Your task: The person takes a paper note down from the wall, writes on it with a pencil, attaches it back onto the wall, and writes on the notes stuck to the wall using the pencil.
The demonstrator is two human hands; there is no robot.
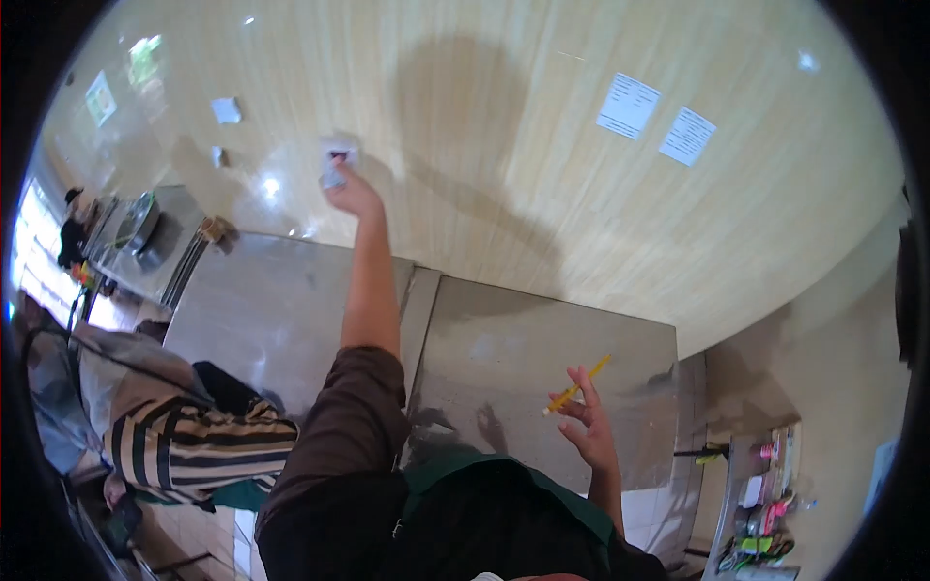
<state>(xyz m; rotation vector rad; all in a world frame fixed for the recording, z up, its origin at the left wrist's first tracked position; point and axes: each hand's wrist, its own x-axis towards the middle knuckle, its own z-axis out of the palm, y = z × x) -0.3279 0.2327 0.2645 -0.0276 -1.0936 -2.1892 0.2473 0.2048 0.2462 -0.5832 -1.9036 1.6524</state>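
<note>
My left hand (356, 198) reaches up to the wall with its fingers closed at a small whitish wall plate (340, 146). A dark reddish bit shows at the fingertips; what it is I cannot make out. Lower right, over the metal counter, my right hand (593, 426) holds a slim yellow pencil (581, 385) between the fingers. The pencil slants, its pale end pointing down and left.
Two metal counters, left (281, 281) and right (542, 324), stand against the wall. Printed sheets (629, 105) hang there. At left, a person in a striped apron (194, 445) is close by; a metal pan (139, 223) stands beyond. A cluttered shelf (760, 494) is at lower right.
</note>
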